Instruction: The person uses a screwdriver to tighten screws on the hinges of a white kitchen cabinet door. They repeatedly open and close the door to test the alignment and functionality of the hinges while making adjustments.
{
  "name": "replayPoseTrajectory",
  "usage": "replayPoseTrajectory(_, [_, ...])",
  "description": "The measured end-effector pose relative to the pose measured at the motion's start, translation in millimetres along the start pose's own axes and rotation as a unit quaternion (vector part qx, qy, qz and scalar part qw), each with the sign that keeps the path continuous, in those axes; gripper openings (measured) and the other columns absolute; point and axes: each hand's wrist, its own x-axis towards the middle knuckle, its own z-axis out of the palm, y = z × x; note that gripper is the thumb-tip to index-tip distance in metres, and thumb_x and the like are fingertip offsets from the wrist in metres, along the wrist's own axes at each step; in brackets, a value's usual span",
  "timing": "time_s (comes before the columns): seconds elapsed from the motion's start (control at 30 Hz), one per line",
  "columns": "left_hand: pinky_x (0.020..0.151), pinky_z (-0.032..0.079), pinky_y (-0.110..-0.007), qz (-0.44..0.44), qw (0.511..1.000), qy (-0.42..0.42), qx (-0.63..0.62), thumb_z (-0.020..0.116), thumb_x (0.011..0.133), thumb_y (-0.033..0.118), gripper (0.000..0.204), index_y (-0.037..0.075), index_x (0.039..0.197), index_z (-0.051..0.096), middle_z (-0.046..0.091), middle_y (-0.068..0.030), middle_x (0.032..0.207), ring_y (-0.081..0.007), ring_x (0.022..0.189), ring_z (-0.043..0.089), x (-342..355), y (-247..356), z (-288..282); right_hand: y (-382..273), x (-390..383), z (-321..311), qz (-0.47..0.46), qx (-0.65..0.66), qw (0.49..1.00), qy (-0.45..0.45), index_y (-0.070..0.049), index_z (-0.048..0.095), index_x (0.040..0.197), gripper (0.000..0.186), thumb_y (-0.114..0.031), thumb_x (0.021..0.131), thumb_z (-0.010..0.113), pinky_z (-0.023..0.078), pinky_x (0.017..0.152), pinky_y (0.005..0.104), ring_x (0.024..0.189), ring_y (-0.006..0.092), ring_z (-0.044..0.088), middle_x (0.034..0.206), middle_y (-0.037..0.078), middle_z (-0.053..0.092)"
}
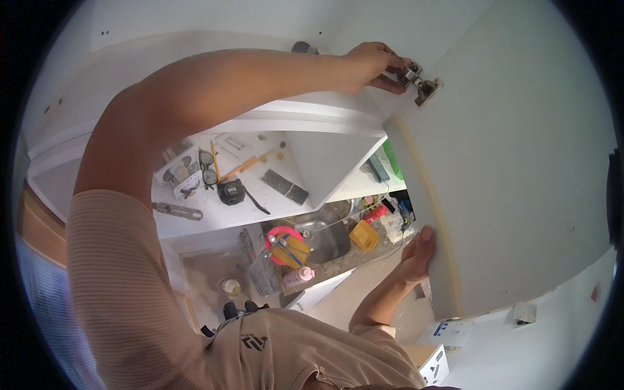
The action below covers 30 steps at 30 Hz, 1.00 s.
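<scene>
My left hand [380, 66] reaches across at the top, its thumb and fingers closed on a metal cabinet hinge [411, 75]. The hinge joins the white cabinet wall to a large pale cabinet door [520, 162]. That door stands swung out on the right, with a yellowish strip along its near edge. Lower down, my right hand [417, 255] grips the door's edge, thumb showing and the other fingers mostly hidden behind the panel. A second hinge [525, 314] sits near the door's lower end.
Below, a white shelf [227, 220] carries a tape measure [231, 191], glasses [208, 169], an orange-handled tool [247, 164], a dark block [285, 186] and pliers [179, 211]. Beneath lies a sink [328, 242] with a yellow basin [364, 236], a pink bowl [268, 246] and a pink bottle [299, 277].
</scene>
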Motion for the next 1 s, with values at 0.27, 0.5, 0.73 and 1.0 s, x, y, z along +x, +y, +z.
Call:
replayPoseTrajectory(0.27, [0.1,0.06,-0.038,-0.01,0.999,-0.034,0.007,0.067,0.099,0.02,0.039,-0.007,0.119,0.046,0.051,-0.0217,0.124,-0.0381,0.106,0.069,1.3,1.7,-2.8,1.5,12.0,-7.0,0.035,0.054,0.997,0.039,0.002,0.055,0.137,0.054,-0.003,0.086,0.071,0.051,0.094,0.032,0.112,0.023,0.059,0.125,0.01,0.062])
replayPoseTrajectory(0.5, [0.101,0.06,-0.036,-0.023,0.999,-0.032,0.016,0.069,0.099,0.021,0.041,-0.006,0.12,0.046,0.053,-0.0213,0.122,-0.0358,0.108,0.068,-2.4,6.3,-2.1,-13.5,29.6,-51.2,-0.086,0.274,0.957,-0.027,0.0,0.057,0.137,0.06,-0.027,0.087,0.075,0.052,0.103,0.0474,0.121,0.0341,0.062,0.133,0.019,0.062])
replayPoseTrajectory(0.73, [0.096,0.063,-0.035,-0.083,0.996,0.006,0.013,0.069,0.098,0.02,0.042,-0.009,0.124,0.055,0.058,-0.0226,0.116,-0.0349,0.103,0.071,-10.8,10.6,4.4,-52.9,14.9,-75.4,-0.092,0.12,0.979,0.136,0.0,0.046,0.146,0.062,-0.016,0.089,0.067,0.047,0.108,0.0573,0.125,0.0378,0.058,0.142,0.025,0.052])
replayPoseTrajectory(1.0, [0.096,0.062,-0.032,-0.071,0.994,-0.002,0.082,0.07,0.098,0.022,0.043,-0.011,0.121,0.057,0.063,-0.0238,0.107,-0.0328,0.104,0.072,-7.4,16.1,8.8,-78.9,18.1,-31.1,-0.109,-0.015,0.962,0.248,0.004,0.042,0.146,0.065,-0.015,0.089,0.064,0.05,0.105,0.0599,0.127,0.0408,0.056,0.144,0.03,0.047])
